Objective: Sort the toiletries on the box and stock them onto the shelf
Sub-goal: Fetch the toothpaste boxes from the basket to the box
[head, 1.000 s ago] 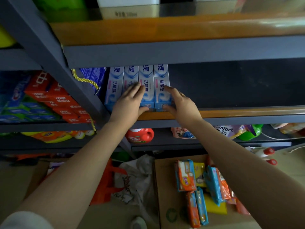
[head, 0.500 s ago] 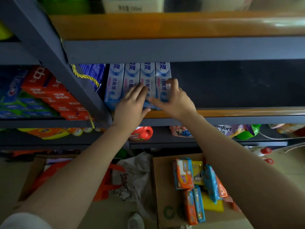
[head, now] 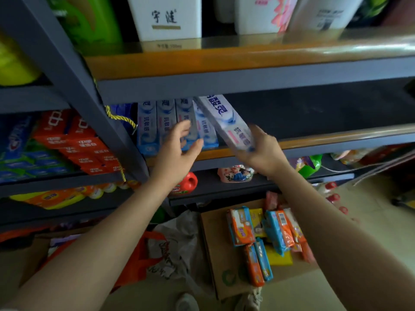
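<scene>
One head-worn wide-angle view looks forward and down, close to the shelf (head: 292, 143). The shelf fills the upper frame. The cardboard box (head: 215, 261) on the floor lies below.

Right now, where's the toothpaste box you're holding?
In the head view, the tilted toothpaste box is in my right hand, at the middle shelf, leaning over the right end of the upright toothpaste row.
</scene>
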Demonstrator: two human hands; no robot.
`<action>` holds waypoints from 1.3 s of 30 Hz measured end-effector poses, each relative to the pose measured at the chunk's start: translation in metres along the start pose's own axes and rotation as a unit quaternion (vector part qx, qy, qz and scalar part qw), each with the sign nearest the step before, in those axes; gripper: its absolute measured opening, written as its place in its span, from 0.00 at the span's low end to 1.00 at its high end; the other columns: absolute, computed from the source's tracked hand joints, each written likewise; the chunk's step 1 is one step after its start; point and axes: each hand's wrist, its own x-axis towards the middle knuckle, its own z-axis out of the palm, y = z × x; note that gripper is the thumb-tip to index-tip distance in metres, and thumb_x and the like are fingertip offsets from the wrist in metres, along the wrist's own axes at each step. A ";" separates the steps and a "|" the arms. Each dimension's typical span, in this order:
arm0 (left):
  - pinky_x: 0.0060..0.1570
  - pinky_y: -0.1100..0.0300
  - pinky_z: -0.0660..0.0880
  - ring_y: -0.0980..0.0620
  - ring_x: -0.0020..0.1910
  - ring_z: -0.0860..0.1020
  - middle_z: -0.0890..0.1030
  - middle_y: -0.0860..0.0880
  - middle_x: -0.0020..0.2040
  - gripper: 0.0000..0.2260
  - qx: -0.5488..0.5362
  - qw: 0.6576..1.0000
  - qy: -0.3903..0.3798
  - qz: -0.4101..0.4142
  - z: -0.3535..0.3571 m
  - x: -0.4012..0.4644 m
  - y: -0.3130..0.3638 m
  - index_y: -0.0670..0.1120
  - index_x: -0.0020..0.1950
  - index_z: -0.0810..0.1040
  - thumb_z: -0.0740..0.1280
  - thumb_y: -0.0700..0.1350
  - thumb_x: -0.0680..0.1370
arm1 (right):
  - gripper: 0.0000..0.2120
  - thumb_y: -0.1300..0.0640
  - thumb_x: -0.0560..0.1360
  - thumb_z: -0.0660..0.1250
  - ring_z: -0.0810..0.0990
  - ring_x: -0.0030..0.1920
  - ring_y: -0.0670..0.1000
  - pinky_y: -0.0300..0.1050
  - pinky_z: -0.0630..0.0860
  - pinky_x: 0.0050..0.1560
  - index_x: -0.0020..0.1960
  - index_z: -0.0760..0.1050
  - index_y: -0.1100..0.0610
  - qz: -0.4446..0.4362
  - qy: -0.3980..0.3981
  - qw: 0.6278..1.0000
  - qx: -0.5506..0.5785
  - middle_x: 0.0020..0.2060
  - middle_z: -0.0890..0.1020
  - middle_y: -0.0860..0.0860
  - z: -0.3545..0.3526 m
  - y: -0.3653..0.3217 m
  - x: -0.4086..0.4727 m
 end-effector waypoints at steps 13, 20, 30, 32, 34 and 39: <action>0.38 0.62 0.79 0.55 0.42 0.82 0.81 0.49 0.46 0.18 -0.319 0.936 -0.028 -0.143 0.044 -0.059 0.030 0.53 0.58 0.64 0.64 0.34 0.76 | 0.38 0.49 0.68 0.74 0.73 0.57 0.47 0.37 0.64 0.50 0.72 0.59 0.55 -0.029 -0.106 0.994 0.027 0.60 0.73 0.48 -0.003 0.037 -0.112; 0.36 0.64 0.78 0.59 0.40 0.82 0.81 0.50 0.44 0.17 -0.257 0.956 -0.033 -0.136 0.078 -0.083 0.041 0.51 0.59 0.65 0.67 0.39 0.75 | 0.25 0.60 0.69 0.73 0.78 0.46 0.46 0.40 0.76 0.45 0.62 0.67 0.52 0.089 -0.173 0.927 0.321 0.49 0.78 0.48 -0.006 0.048 -0.137; 0.48 0.59 0.75 0.55 0.42 0.78 0.77 0.52 0.43 0.17 -0.118 0.983 -0.095 -0.103 0.117 -0.118 0.041 0.58 0.53 0.71 0.65 0.35 0.76 | 0.25 0.57 0.67 0.76 0.76 0.47 0.50 0.49 0.74 0.45 0.57 0.66 0.59 0.103 -0.225 0.955 0.162 0.48 0.77 0.53 -0.024 0.115 -0.149; 0.46 0.58 0.74 0.56 0.38 0.77 0.75 0.51 0.42 0.17 -0.074 0.983 -0.084 -0.143 0.107 -0.140 0.028 0.56 0.56 0.70 0.64 0.35 0.76 | 0.23 0.54 0.67 0.75 0.75 0.47 0.52 0.47 0.70 0.44 0.54 0.66 0.59 0.066 -0.237 0.969 0.034 0.48 0.77 0.54 -0.010 0.125 -0.146; 0.46 0.57 0.74 0.59 0.37 0.78 0.76 0.52 0.43 0.13 -0.034 0.976 -0.057 -0.207 0.088 -0.169 0.011 0.52 0.59 0.69 0.63 0.38 0.78 | 0.25 0.55 0.68 0.74 0.76 0.51 0.55 0.44 0.68 0.44 0.59 0.66 0.60 0.040 -0.272 0.961 -0.041 0.53 0.78 0.56 0.008 0.125 -0.144; 0.51 0.52 0.75 0.52 0.43 0.79 0.79 0.48 0.48 0.09 0.001 0.932 0.051 -0.359 0.012 -0.266 -0.032 0.49 0.59 0.72 0.62 0.42 0.79 | 0.29 0.55 0.69 0.74 0.76 0.56 0.57 0.44 0.70 0.46 0.63 0.63 0.63 -0.023 -0.372 0.919 -0.127 0.59 0.76 0.58 0.077 0.078 -0.147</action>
